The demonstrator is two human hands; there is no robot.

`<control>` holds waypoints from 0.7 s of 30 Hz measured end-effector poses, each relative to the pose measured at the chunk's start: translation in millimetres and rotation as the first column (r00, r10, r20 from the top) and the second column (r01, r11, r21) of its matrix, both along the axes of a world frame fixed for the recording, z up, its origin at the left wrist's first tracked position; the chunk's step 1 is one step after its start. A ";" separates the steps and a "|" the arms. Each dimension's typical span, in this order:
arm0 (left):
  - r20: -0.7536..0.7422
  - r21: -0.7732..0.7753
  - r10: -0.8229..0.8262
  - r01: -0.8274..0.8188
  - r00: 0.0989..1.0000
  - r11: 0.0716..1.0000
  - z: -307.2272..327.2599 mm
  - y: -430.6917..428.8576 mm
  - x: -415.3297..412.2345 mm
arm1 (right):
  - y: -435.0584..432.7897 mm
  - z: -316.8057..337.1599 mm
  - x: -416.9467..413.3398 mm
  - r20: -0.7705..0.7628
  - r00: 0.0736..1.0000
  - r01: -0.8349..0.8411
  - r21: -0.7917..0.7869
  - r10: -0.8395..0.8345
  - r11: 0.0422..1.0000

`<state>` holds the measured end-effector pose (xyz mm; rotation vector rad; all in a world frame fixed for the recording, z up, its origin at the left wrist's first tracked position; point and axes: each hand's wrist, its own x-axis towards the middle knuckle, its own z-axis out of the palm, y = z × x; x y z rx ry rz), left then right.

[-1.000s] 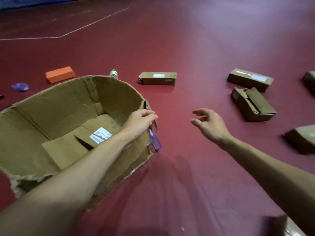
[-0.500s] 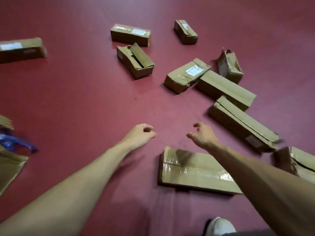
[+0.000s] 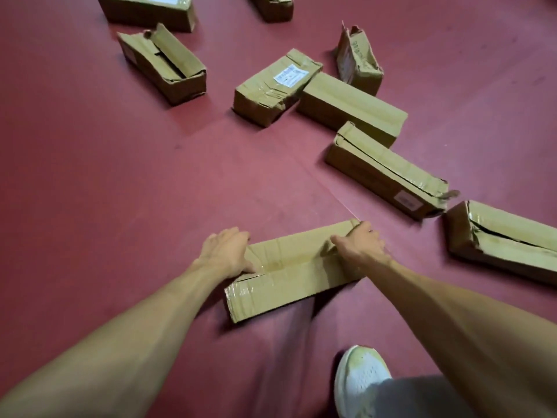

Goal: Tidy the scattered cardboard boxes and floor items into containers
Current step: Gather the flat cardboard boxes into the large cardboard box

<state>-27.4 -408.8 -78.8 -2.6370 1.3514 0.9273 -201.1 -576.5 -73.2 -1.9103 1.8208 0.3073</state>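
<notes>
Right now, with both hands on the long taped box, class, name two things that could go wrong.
The left hand and right hand grip only the ends of the long taped box, whose top looks creased: it may sag or slip. A drop could hit the white shoe close by; the torn box nearby could trip them.

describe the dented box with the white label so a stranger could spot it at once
On the red floor, look beyond the near taped box to the cluster at right. The dented box is that cluster's leftmost, its far end against a long plain box. Unlike its neighbours, it bears a white label on top and a crumpled near end.
</notes>
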 end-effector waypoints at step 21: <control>-0.071 -0.262 0.742 -0.730 0.667 0.631 79.5 -77.6 47.1 | -165.0 111.3 101.1 0.151 0.827 -0.542 -0.041 0.542 0.839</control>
